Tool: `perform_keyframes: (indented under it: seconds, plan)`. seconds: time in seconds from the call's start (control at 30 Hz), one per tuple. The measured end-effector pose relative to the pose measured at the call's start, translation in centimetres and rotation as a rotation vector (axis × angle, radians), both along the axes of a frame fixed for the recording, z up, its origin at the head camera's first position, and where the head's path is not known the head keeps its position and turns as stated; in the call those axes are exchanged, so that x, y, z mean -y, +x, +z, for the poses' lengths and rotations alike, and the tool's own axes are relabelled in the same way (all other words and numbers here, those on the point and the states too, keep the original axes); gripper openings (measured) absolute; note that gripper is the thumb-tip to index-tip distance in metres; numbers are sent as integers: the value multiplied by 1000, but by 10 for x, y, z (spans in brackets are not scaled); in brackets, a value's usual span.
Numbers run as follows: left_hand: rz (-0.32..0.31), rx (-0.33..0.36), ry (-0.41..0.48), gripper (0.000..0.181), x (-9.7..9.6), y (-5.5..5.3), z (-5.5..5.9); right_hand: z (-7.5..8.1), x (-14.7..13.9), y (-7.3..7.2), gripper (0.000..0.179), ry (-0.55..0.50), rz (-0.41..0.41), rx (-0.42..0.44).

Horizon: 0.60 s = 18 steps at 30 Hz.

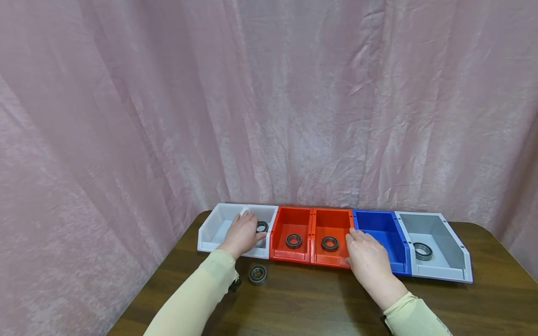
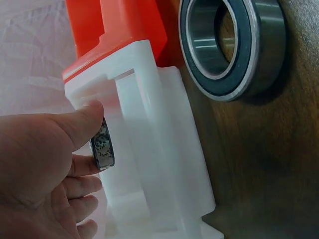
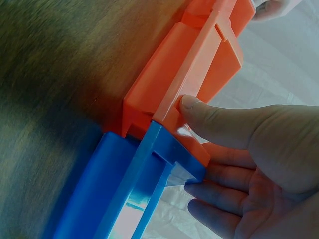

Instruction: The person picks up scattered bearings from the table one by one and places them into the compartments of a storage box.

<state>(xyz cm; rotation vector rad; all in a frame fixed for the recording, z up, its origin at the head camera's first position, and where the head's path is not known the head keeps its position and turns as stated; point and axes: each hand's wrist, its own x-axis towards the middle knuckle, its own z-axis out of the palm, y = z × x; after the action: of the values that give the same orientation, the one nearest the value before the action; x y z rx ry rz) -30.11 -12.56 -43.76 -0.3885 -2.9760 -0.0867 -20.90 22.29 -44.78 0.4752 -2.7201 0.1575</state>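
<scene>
My left hand [image 1: 244, 232] is inside the white bin [image 1: 208, 233] at the left end, pinching a ball bearing [image 2: 103, 149] between thumb and index finger. The bearing stands tilted on edge, its ring [image 1: 266, 225] showing beside the fingers. Another ball bearing [image 1: 258, 282] lies on the table in front of that bin. My right hand [image 1: 370, 256] holds the right-hand red bin [image 1: 334, 219] at its corner beside the blue bin [image 1: 380, 219]. Its thumb [image 3: 192, 103] lies on the red rim, while the fingers reach behind the wall; the index fingertip is hidden.
The other red bin [image 1: 294, 217] contains a bearing [image 1: 293, 246], and the held red bin has one [image 1: 329, 248] too. A grey bin [image 1: 449, 261] at the right end contains a bearing [image 1: 423, 257]. Behind the wooden table [image 1: 302, 303] hangs a pink curtain [image 1: 294, 102].
</scene>
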Motion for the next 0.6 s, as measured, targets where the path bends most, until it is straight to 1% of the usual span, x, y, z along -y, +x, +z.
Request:
perform_keyframes:
  seconds: [0.23,0.4,0.6]
  plan:
    - [6,19,-2,62,-1,-2,-3,0,0,0,60,0,-3,2]
    - [4,27,-31,60,-1,-2,-8,0,0,0,60,0,0,11]
    - [8,23,-34,60,0,-5,-13,0,-1,0,60,1,9,-15]
